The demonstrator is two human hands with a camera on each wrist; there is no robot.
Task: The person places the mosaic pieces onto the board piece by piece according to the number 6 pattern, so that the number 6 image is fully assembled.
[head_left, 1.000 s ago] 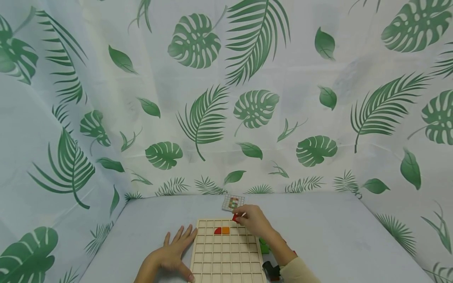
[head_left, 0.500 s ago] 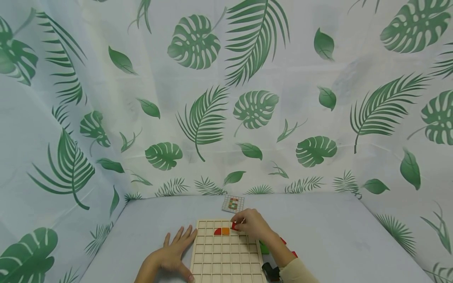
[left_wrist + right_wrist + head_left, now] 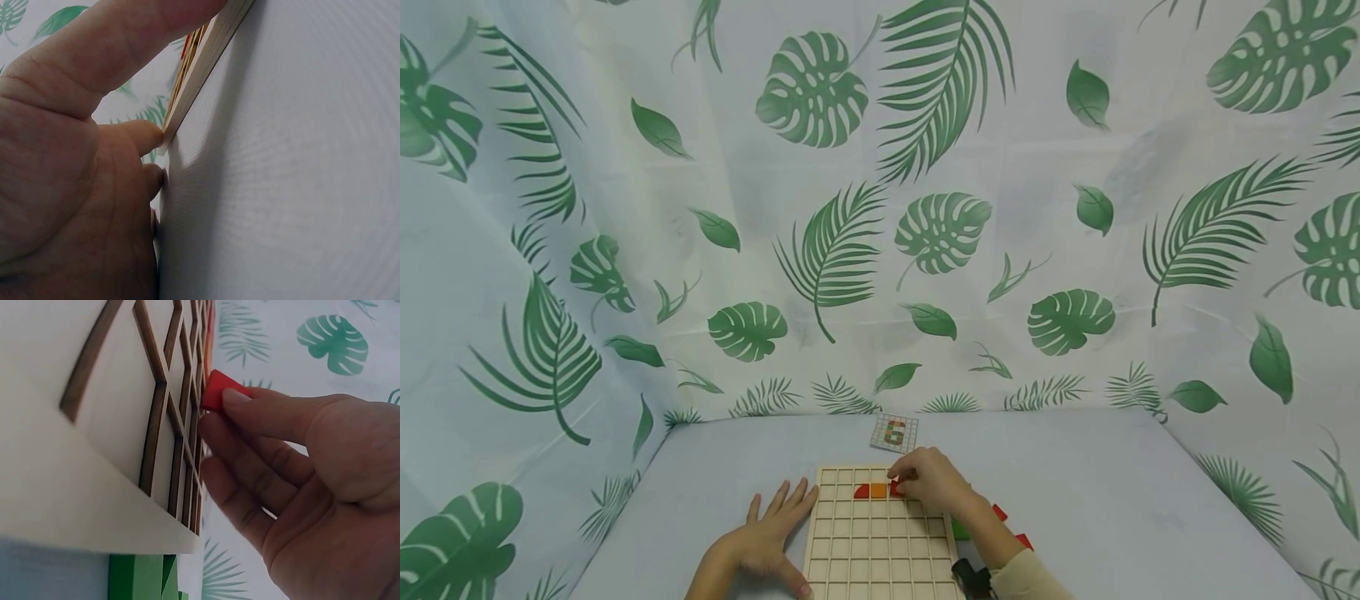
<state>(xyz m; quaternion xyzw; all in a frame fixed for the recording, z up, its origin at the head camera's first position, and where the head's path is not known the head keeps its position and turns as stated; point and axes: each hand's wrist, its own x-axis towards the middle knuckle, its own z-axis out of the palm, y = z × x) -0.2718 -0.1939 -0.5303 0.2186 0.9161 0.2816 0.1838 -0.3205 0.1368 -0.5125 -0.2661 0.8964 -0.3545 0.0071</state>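
Head view: a pale wooden board divided into square cells [image 3: 880, 548] is touched at its left edge by the left hand [image 3: 767, 533], its fingers spread wide and gripping nothing. A small red tile [image 3: 215, 389] is pinched between thumb and fingertips of the right hand [image 3: 934, 482] at the second row from the board's far edge, just right of a flat orange square [image 3: 878, 491]; whether it is seated cannot be told. Beyond that edge, a white gridded card bearing a coloured 6 [image 3: 894, 432] is seen
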